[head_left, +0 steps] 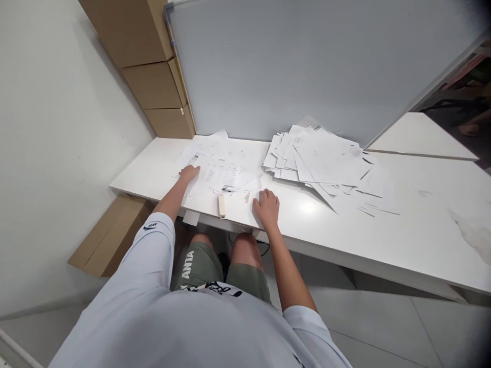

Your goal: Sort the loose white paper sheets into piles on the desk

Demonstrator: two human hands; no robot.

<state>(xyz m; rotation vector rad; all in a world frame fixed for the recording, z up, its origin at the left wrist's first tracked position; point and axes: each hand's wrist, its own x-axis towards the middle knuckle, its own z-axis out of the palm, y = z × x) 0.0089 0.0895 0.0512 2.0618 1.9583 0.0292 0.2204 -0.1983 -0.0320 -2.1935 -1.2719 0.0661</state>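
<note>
Head view: printed paper (226, 176), ANTA shorts (196, 267)

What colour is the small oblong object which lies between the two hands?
The small oblong object is cream, best seen in the head view.

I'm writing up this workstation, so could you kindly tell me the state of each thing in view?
Printed sheets: spread out, overlapping.
Left hand: on the sheets' left side.
Right hand: resting on the desk, fingers loosely curled.
Paper pile: untidy.
Cream oblong object: lying near the desk's front edge.
Cardboard boxes: stacked.
Whiteboard: upright, blank.
</note>
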